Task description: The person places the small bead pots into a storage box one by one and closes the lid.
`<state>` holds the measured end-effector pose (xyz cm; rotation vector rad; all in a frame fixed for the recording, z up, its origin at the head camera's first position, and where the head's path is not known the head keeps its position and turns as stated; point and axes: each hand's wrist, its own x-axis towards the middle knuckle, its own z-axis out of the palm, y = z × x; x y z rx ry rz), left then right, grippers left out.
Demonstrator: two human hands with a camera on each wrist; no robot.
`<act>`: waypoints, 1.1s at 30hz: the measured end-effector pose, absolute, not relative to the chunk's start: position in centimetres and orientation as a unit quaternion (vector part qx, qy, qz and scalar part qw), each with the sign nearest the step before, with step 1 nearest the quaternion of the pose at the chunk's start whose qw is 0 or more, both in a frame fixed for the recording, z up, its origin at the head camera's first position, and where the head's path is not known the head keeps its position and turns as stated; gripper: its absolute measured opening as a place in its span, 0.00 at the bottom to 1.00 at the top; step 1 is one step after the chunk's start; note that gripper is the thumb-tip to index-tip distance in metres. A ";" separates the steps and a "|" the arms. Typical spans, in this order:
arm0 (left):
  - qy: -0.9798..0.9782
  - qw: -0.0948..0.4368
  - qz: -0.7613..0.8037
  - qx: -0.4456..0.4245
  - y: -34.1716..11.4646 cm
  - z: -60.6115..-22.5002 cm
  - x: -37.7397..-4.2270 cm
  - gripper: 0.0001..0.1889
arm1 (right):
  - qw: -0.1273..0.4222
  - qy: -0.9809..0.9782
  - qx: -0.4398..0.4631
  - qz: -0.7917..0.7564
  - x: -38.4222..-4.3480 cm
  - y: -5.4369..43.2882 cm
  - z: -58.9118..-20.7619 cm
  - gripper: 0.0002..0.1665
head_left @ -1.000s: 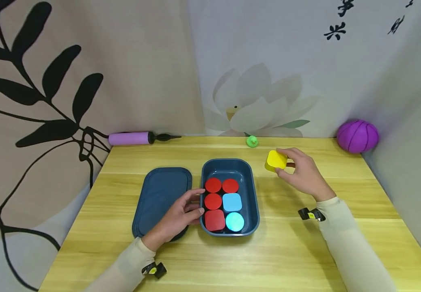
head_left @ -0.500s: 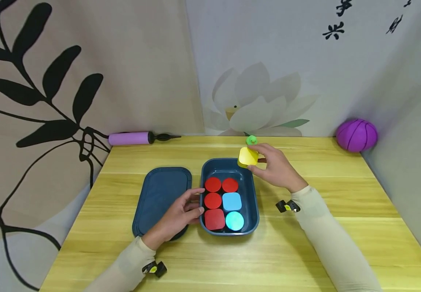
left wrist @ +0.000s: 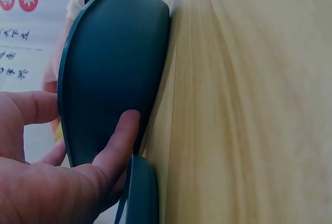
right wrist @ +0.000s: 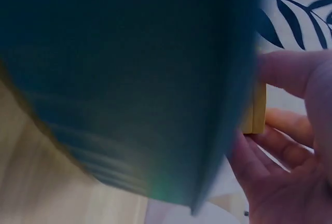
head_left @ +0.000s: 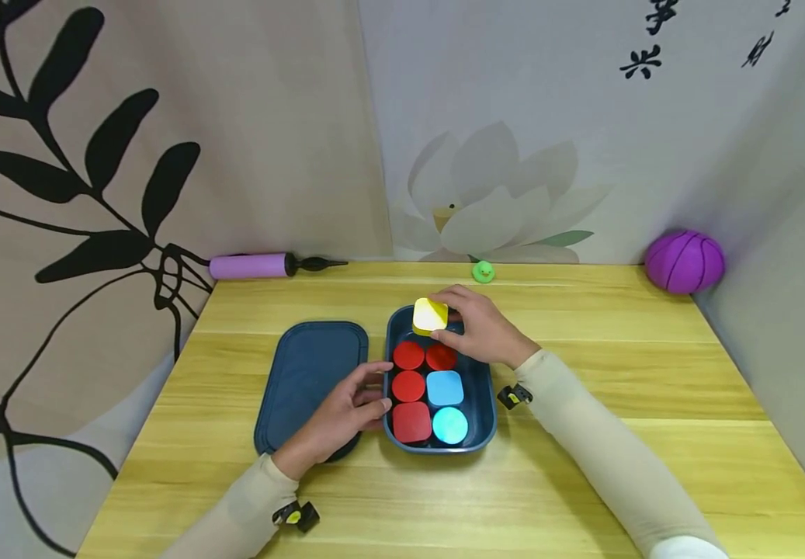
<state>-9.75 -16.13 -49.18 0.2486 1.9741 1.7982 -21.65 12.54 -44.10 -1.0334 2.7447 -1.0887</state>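
In the head view, my right hand (head_left: 480,326) pinches a yellow rounded-square block (head_left: 430,316) by its right side. It is over the far left part of a dark blue box (head_left: 480,380). Thumb and fingers also show around the block's yellow edge (right wrist: 259,111) in the right wrist view. My left hand (head_left: 346,407) rests on the box's left side, and the left wrist view has its fingers against the outer wall (left wrist: 114,63). Inside the box are red round blocks (head_left: 407,386), a red square block (head_left: 411,421), a blue square block (head_left: 444,387) and a light-blue round block (head_left: 449,425).
Left of the box lies its dark blue lid (head_left: 314,365), partly under my left hand. Along the back wall are a purple hand pump (head_left: 248,266), a small green duck toy (head_left: 483,272) and a purple ball (head_left: 685,262).
My right hand has carried the yellow block leftward from beside the box to over its far end. The left hand stays at the box's left side.
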 end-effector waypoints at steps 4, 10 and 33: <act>0.716 0.230 0.654 0.081 -16.1 -49.2 -9.8 0.32 | 0.012 0.877 -0.340 -0.340 -22.0 11.9 -44.7 0.37; 0.722 0.227 0.649 0.082 -16.1 -49.1 -9.9 0.31 | 0.011 0.883 -0.329 -0.335 -22.3 11.1 -45.3 0.35; 0.719 0.227 0.651 0.087 -15.9 -49.2 -9.9 0.31 | -0.015 0.918 -0.315 -0.242 -21.8 10.3 -47.0 0.25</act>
